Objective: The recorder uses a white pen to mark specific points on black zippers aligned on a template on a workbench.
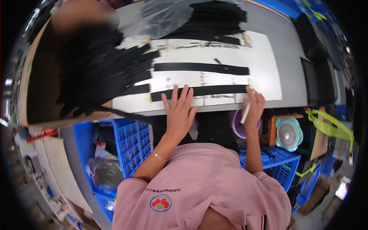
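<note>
A flat black strip [220, 90], zipper-like, lies straight across a marked white sheet [266, 65] on the table. My left hand [178, 117] rests flat on its left part, fingers spread. At the strip's right end are the fingertips of my right hand [254, 109], which is closed around a slim white stick [245, 112]; whether it is a pen or chalk I cannot tell. Farther up the sheet a second black strip [191, 68] runs parallel, with a small dark tab beside it. A heap of black strips [99, 73] spreads at the left, some ends overlapping the sheet.
A cardboard box [33, 73] stands under the heap. At the back, clear plastic [165, 17] partly covers more black strips [218, 17]. Below the table edge are a blue crate [134, 145], a purple bucket [238, 128] and a teal fan [288, 134]. A blurred person [84, 17] is at top left.
</note>
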`<action>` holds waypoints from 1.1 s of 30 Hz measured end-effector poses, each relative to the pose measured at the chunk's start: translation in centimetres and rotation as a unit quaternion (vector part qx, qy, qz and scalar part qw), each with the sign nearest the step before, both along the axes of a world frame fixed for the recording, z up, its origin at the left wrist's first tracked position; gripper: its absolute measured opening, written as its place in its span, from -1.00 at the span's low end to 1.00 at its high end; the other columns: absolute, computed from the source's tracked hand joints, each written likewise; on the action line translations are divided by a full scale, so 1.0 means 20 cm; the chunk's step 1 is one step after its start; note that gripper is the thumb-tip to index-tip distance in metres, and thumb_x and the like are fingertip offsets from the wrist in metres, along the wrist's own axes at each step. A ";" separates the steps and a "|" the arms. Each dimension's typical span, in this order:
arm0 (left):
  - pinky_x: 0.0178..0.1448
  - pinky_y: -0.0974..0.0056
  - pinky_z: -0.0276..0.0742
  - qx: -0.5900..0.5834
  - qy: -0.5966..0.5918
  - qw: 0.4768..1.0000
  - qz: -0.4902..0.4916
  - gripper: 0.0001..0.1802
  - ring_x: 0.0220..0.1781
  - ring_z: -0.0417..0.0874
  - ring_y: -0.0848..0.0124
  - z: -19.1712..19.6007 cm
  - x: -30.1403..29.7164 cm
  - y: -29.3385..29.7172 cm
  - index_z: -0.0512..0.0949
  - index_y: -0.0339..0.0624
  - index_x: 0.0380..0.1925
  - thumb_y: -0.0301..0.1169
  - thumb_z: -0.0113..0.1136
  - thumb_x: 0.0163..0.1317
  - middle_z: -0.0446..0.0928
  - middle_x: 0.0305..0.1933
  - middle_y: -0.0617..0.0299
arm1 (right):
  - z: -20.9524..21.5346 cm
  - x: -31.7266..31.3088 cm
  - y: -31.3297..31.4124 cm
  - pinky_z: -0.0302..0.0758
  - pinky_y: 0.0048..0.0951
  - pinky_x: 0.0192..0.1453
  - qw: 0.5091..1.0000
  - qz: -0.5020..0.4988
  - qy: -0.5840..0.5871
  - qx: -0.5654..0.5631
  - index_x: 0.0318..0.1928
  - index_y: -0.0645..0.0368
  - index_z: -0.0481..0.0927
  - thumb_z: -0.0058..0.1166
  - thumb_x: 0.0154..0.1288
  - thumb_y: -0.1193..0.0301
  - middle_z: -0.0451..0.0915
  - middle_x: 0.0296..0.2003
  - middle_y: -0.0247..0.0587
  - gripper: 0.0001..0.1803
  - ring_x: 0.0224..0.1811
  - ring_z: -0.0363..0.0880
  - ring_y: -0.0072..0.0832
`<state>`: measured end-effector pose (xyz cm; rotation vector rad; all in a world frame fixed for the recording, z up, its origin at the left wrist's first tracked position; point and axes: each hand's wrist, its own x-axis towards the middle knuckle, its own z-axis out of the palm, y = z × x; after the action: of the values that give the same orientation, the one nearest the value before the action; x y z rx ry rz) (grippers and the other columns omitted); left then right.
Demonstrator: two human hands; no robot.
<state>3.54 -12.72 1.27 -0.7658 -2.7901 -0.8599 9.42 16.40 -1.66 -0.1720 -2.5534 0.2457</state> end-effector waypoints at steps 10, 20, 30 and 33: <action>0.64 -0.35 -0.17 -0.051 0.005 0.995 -0.086 -0.33 0.67 0.12 0.00 -0.04 -0.03 0.21 0.39 -0.12 0.46 -0.17 0.27 0.41 0.31 0.58 0.14 | 0.02 0.00 -0.03 0.26 -0.04 0.48 0.999 0.027 0.029 -0.030 0.35 0.08 0.50 0.30 0.27 0.54 0.70 0.11 -0.25 -0.38 0.26 0.57 -0.30; 0.66 -0.34 -0.18 -0.062 -0.005 0.995 -0.082 -0.35 0.66 0.15 0.03 -0.03 -0.03 0.22 0.39 -0.09 0.46 -0.15 0.23 0.44 0.32 0.57 0.17 | 0.17 -0.24 -0.03 0.42 -0.41 -0.14 0.943 0.126 0.093 -0.295 -0.09 0.26 0.73 0.13 0.49 0.50 0.64 -0.35 -0.22 -0.85 -0.33 0.51 -0.45; 0.62 -0.46 -0.42 -0.071 -0.003 0.997 -0.040 -0.36 0.67 0.16 0.04 -0.04 -0.04 0.16 0.41 -0.04 0.45 -0.14 0.25 0.42 0.35 0.56 0.19 | 0.06 -0.29 -0.02 0.47 -0.50 -0.18 0.893 0.107 -0.013 -0.437 -0.22 0.36 0.69 0.05 0.58 0.42 0.66 -0.37 -0.25 -0.73 -0.31 0.55 -0.57; 0.58 -0.52 -0.49 -0.068 0.002 0.997 -0.025 -0.35 0.67 0.16 0.04 -0.04 -0.04 0.13 0.42 -0.07 0.44 -0.15 0.29 0.40 0.36 0.55 0.21 | 0.05 -0.29 -0.02 0.50 -0.48 -0.16 0.895 0.118 -0.014 -0.429 -0.23 0.37 0.69 0.05 0.57 0.43 0.68 -0.35 -0.21 -0.74 -0.29 0.59 -0.54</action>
<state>2.75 -10.08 0.51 -0.8586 -2.8605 -0.6792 3.59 15.91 -0.74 -0.1868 -2.3085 1.4625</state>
